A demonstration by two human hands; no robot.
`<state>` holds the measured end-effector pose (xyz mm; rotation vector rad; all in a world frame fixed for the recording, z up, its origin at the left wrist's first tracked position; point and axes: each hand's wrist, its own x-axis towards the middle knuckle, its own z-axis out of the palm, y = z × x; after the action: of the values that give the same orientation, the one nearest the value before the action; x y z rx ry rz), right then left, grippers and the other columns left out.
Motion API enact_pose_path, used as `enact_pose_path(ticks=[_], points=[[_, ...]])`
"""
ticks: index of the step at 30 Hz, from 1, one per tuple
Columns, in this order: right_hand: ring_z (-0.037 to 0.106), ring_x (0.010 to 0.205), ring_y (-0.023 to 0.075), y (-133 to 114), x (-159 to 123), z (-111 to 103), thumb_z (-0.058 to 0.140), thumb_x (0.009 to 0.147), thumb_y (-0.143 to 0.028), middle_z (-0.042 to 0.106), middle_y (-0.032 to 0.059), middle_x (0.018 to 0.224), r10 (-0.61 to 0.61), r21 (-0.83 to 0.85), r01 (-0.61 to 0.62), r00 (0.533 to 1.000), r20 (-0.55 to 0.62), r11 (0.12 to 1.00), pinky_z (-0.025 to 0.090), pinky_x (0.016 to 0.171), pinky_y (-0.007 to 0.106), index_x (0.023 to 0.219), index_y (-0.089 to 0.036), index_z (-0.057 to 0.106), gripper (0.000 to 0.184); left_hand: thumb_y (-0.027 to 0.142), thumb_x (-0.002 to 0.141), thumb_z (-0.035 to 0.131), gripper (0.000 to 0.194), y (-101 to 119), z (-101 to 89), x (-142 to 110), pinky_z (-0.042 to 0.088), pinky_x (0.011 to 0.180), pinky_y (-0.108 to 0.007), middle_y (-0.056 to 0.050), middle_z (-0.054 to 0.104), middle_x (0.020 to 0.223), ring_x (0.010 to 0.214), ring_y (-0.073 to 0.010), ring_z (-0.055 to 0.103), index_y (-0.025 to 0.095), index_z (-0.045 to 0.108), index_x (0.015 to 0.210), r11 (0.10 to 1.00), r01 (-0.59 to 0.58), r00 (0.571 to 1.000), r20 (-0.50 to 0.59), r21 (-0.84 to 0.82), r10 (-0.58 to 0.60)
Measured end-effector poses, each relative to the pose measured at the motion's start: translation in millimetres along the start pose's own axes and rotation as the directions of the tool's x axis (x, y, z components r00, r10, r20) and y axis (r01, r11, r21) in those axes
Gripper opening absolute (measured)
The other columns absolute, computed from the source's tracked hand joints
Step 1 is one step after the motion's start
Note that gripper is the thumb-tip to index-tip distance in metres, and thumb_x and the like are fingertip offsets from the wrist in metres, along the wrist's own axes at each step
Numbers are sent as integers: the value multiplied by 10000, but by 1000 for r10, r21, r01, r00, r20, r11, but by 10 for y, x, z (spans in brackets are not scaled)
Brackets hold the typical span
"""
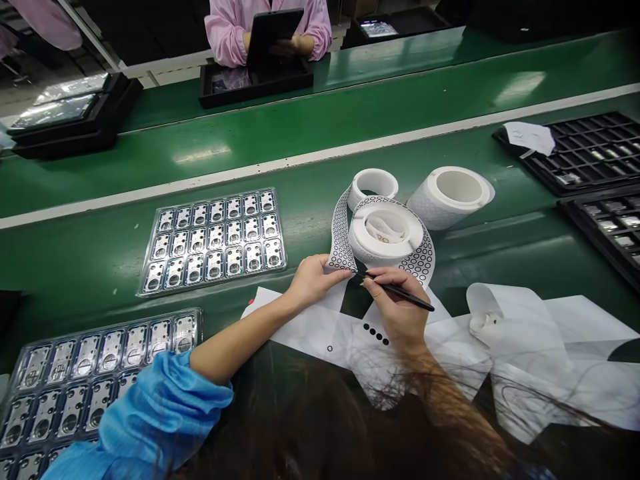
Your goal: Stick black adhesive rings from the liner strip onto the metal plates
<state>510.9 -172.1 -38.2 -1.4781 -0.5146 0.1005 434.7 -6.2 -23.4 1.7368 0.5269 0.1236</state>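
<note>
My left hand pinches the loose end of a white tape strip printed with black rings. The strip unwinds from a white roll on the green bench. My right hand grips black tweezers like a pen, with the tip at the strip's end beside my left fingers. Both hands rest over white backing paper that carries a few black dots. My blue sleeve covers the left forearm.
Two clear trays of metal parts lie left: one ahead, one at the near edge. More tape rolls stand behind. Black trays sit at right. Across the belt a person in pink holds a black tray.
</note>
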Motion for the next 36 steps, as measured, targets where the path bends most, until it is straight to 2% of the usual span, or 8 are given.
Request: enact_pose_path(ticks=[4, 12, 17, 25, 36], points=[[740, 860, 206, -1, -2, -6, 823, 777, -224, 762, 24, 887, 10, -3, -10, 1000, 1, 1000, 633, 806, 398, 758, -231, 688, 136, 366, 850, 764, 213, -16, 4, 7, 556, 824, -306, -65, 815, 998, 974, -267, 747, 170, 782, 930, 999, -15, 1000, 3, 29, 14], [736, 854, 246, 18, -11, -22, 827, 790, -264, 755, 32, 881, 22, 1, -22, 1000, 8, 1000, 637, 809, 478, 762, -251, 692, 138, 355, 864, 748, 199, -18, 5, 11, 563, 853, -316, -60, 815, 1008, 991, -266, 745, 174, 780, 941, 997, -40, 999, 14, 71, 39], [732, 856, 248, 6, -9, -22, 828, 798, -281, 753, 34, 878, 21, -7, -21, 1000, 14, 1000, 641, 794, 467, 765, -271, 690, 142, 339, 868, 744, 176, -19, 11, 18, 557, 857, -309, -51, 815, 1004, 996, -261, 746, 181, 777, 937, 995, -50, 999, 14, 89, 49], [727, 834, 207, 6, 12, -18, 821, 792, -253, 755, 27, 871, 8, -20, -8, 1000, 17, 1000, 633, 785, 404, 760, -231, 686, 141, 368, 875, 740, 187, -10, 4, 18, 561, 843, -304, -41, 811, 1001, 1007, -263, 742, 191, 762, 934, 993, -53, 999, 15, 102, 52], [725, 777, 202, 6, -7, -19, 825, 773, -209, 757, 12, 865, 13, 5, -13, 1000, 2, 1000, 624, 789, 431, 768, -233, 690, 137, 345, 881, 731, 153, 22, 16, 5, 565, 846, -299, -35, 812, 989, 1019, -259, 742, 196, 761, 903, 992, -51, 999, 15, 117, 50]])
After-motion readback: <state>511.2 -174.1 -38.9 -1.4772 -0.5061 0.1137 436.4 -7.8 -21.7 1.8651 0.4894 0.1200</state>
